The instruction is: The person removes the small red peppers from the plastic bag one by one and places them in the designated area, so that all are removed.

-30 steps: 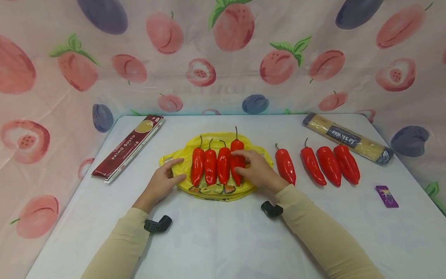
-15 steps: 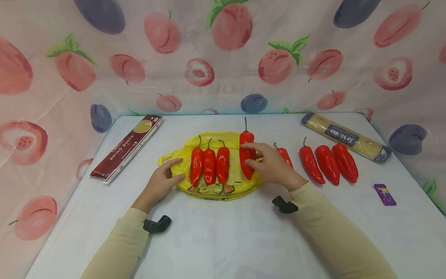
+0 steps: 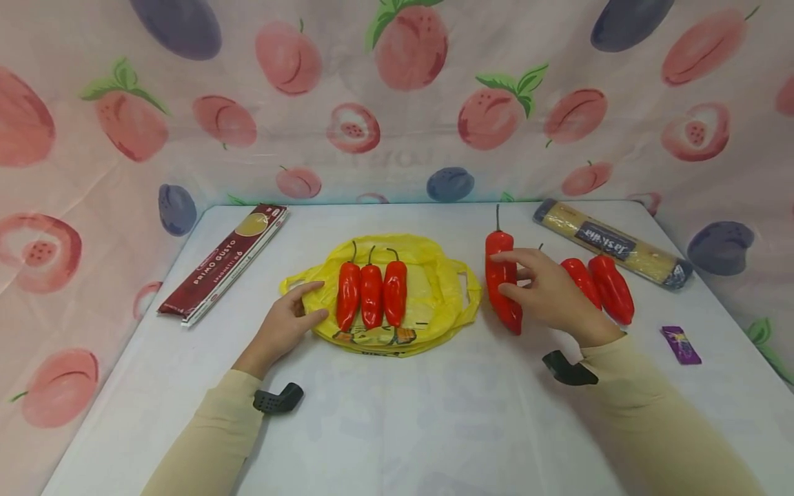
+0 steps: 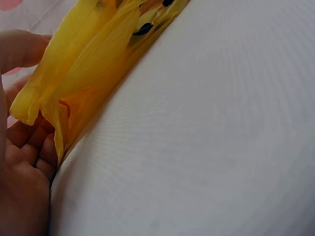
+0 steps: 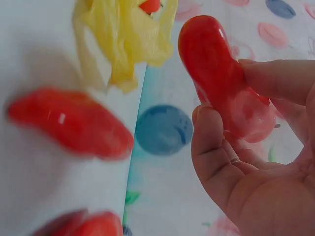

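My right hand pinches a red pepper by its side, just right of the yellow bag. In the right wrist view that pepper is between thumb and fingers, and another red pepper lies on the table nearby. Three red peppers lie side by side on the bag. My left hand rests at the bag's left edge, thumb and index finger spread. The left wrist view has its fingers against the crumpled yellow plastic.
More red peppers lie right of my right hand, partly hidden by it. A pasta pack is at the back right, a maroon spaghetti pack at the left. A small purple packet lies near the right edge.
My right hand has lifted the rightmost pepper off the yellow bag and carried it right, past the bag's edge. The left hand has stayed in place.
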`<act>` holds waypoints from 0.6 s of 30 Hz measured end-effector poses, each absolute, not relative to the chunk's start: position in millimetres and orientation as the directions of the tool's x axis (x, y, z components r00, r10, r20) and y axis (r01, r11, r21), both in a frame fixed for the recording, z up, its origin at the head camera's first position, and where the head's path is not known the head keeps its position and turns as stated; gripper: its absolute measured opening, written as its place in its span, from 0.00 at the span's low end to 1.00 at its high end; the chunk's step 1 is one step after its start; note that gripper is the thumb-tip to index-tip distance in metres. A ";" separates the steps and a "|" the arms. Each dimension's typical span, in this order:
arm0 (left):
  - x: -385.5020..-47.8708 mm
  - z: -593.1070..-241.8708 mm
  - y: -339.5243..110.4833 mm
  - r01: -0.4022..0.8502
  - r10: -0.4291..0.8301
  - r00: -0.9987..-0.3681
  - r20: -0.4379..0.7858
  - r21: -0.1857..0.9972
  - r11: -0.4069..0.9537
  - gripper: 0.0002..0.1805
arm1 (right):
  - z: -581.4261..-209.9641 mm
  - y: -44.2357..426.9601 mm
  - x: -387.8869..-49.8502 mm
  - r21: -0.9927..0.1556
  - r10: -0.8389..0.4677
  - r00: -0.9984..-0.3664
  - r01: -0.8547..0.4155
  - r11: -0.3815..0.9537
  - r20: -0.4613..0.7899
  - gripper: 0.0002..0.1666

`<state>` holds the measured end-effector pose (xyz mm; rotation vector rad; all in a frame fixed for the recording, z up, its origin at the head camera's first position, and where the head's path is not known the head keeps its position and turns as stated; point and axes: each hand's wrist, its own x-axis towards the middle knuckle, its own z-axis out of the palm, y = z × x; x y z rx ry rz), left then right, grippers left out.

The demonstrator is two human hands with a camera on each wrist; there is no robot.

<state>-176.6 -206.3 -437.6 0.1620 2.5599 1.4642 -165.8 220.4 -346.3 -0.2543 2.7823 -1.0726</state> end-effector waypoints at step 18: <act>-176.5 -436.8 -206.6 0.001 0.191 -0.976 -0.109 0.866 0.500 0.33 | -350.7 302.7 -137.2 -0.602 -0.034 -0.981 0.091 0.793 -0.193 0.38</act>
